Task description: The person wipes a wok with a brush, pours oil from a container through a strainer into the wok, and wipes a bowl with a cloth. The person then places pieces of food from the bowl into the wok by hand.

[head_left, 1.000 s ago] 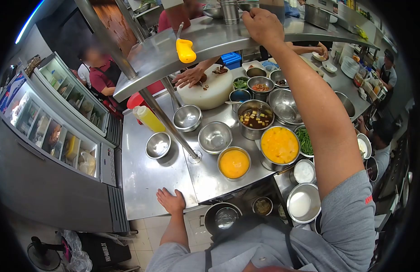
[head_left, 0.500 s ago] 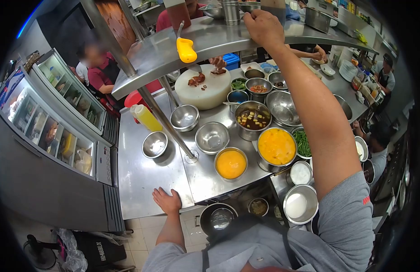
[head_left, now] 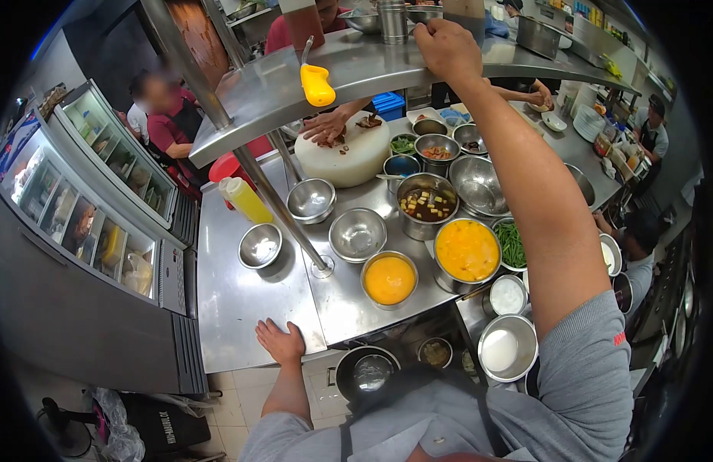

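your left hand: spread flat on counter. your right hand: curled at shelf, cannot tell its grip. risk: lowered elbow could tip yellow-filled pot.

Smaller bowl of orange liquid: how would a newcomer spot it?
Start at the steel counter under the left hand. Near its front edge, just right of the metal post's foot, sits the smaller bowl. Its orange liquid looks smooth, unlike the lumpy contents of the bigger pot beside it.
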`<state>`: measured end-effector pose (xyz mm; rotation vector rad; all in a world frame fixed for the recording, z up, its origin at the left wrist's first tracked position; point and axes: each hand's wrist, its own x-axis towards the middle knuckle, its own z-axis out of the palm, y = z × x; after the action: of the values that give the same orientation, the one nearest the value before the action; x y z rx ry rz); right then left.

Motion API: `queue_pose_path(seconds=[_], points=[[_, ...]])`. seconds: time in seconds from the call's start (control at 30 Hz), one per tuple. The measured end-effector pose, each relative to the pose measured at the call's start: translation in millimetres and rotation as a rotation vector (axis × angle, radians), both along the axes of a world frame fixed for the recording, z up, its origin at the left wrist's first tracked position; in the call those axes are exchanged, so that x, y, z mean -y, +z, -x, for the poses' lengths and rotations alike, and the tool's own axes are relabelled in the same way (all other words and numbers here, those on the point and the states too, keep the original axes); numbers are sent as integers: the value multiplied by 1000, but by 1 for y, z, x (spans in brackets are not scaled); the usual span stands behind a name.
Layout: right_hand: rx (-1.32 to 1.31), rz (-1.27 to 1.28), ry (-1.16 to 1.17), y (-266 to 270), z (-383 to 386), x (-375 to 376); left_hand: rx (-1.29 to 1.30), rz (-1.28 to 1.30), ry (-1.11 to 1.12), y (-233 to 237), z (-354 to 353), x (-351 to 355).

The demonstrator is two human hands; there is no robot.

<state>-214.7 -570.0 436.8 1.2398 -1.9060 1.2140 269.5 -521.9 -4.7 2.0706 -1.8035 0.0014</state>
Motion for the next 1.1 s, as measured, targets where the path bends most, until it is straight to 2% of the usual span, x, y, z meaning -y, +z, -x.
queue_pose_path(seconds=[0.27, 1.1], points=[[-52, 29, -5, -2, 3, 3, 0, -1, -1, 3, 1, -1], [30, -16, -20, 0, -1, 0, -7, 24, 2, -3, 0, 0]])
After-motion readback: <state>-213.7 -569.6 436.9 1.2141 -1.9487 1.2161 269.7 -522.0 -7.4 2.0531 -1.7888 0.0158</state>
